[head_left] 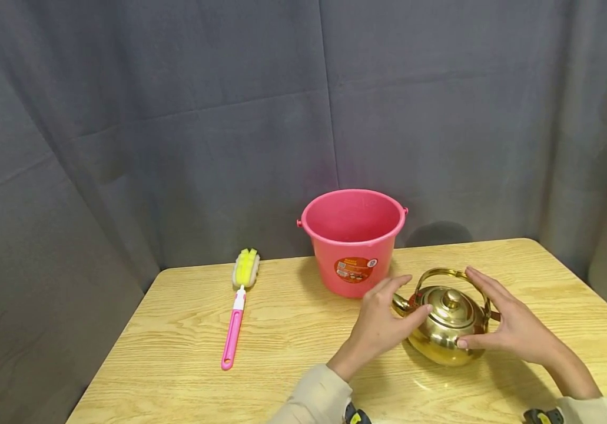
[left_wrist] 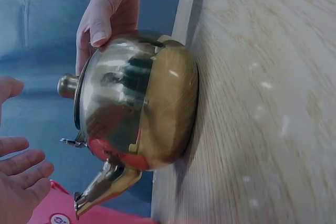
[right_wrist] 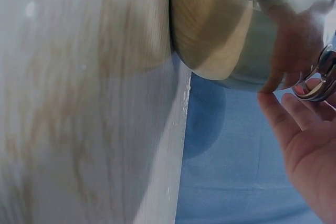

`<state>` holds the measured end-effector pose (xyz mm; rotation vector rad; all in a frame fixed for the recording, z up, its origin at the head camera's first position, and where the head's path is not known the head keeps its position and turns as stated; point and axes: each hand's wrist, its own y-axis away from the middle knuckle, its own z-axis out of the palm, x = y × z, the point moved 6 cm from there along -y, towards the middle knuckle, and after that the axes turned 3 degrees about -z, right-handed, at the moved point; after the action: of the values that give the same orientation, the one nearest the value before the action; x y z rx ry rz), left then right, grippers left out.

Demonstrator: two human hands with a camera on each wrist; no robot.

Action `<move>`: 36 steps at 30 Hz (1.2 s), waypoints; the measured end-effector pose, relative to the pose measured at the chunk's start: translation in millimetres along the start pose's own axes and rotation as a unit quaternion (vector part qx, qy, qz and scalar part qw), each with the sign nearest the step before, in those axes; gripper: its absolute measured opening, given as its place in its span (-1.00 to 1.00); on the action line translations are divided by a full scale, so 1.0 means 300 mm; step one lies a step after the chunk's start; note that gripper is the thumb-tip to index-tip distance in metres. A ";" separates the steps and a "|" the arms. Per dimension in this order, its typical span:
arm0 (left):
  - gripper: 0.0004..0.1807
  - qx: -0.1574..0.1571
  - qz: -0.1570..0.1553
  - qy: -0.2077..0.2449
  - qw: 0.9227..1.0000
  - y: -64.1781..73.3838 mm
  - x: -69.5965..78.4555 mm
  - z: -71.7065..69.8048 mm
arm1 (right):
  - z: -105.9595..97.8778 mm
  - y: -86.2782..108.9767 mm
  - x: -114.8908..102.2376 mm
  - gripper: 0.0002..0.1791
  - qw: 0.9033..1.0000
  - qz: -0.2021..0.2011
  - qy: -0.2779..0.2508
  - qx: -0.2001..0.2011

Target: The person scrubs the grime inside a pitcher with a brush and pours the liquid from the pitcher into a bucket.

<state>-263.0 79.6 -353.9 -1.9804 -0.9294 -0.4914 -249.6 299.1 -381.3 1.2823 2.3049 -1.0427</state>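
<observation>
A shiny gold-coloured kettle (head_left: 443,338) stands upright on the right part of the table, its lid on and its hoop handle raised. The spout (left_wrist: 105,184) points left, toward the left hand. My left hand (head_left: 382,321) is beside the spout with fingers spread; in the left wrist view this hand (left_wrist: 21,177) shows a gap to the kettle. At the kettle's right side is my right hand (head_left: 515,324), its thumb and fingers extended and touching the body. Fingertips of the right hand (right_wrist: 310,145) meet the metal near the handle's base in the right wrist view.
A pink bucket (head_left: 356,253) with an orange label stands behind the kettle, near the table's back edge. To the left lies a cleaning brush (head_left: 234,330) with a pink handle and yellow-white sponge head. Grey curtains (head_left: 218,129) hang behind the wooden table (head_left: 176,347).
</observation>
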 end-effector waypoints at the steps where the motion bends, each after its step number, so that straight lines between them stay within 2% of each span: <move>1: -0.42 -0.001 -0.002 0.000 1.000 -0.001 0.002 0.004 | -0.001 0.001 0.000 0.32 1.000 0.000 0.000 0.000; 4: -0.47 0.007 0.007 -0.003 1.000 -0.005 0.011 0.012 | -0.001 0.002 -0.001 0.33 1.000 -0.003 0.013 0.000; 8: -0.54 0.031 0.045 -0.008 0.998 -0.011 0.029 0.018 | 0.001 0.000 -0.002 0.32 1.000 -0.005 0.027 -0.007; 11: -0.57 0.044 0.071 -0.013 0.996 -0.015 0.041 0.024 | 0.000 -0.001 0.000 0.32 1.000 -0.002 0.020 -0.015; 14: -0.59 0.046 0.085 -0.016 0.995 -0.019 0.051 0.029 | -0.001 -0.002 0.001 0.31 1.000 0.000 0.015 -0.018; 25: -0.59 0.017 0.095 -0.042 0.994 -0.038 0.075 0.047 | 0.002 0.003 0.003 0.30 1.000 -0.017 -0.014 -0.015; 30: -0.59 0.008 0.094 -0.049 0.994 -0.043 0.082 0.054 | 0.003 0.003 0.002 0.30 1.000 -0.002 0.005 -0.018; 36: -0.59 -0.001 0.101 -0.059 0.993 -0.054 0.093 0.060 | 0.009 0.003 0.005 0.32 1.000 0.002 -0.002 -0.016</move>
<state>-257.4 112.1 -337.0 -2.0964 -0.7891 -0.2634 -249.9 298.2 -384.5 1.2715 2.3047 -1.0022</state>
